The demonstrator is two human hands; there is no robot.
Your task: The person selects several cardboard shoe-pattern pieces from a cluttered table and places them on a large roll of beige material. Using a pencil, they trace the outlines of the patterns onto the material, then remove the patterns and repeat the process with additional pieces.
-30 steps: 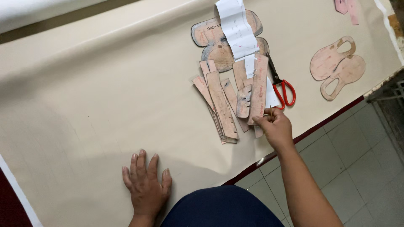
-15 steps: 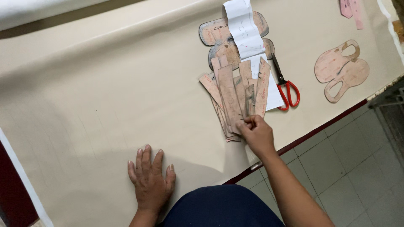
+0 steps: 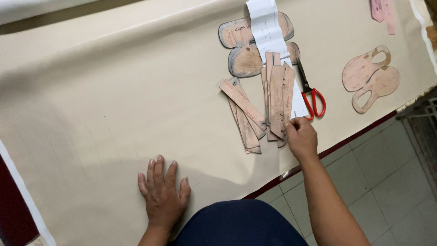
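Note:
My left hand (image 3: 162, 192) lies flat with spread fingers on the beige sheet material (image 3: 114, 100) that covers the table. My right hand (image 3: 300, 136) pinches the near ends of several long brown cardboard strip patterns (image 3: 276, 100) and also holds a thin stick-like tool pointing up. A second fan of strip patterns (image 3: 243, 114) lies just to the left of them. Red-handled scissors (image 3: 311, 98) rest right beside my right hand.
Sole-shaped cardboard patterns (image 3: 246, 45) and a white paper strip (image 3: 268, 29) lie beyond the strips. Two cut-out upper patterns (image 3: 371, 77) sit at the right. Pink pieces (image 3: 381, 10) lie at the top right. A dark red table edge (image 3: 346, 139) borders the tiled floor (image 3: 391, 177).
My right hand slid left across the strips, then back to the right, pulling some strips apart from the left fan. My left hand stayed flat.

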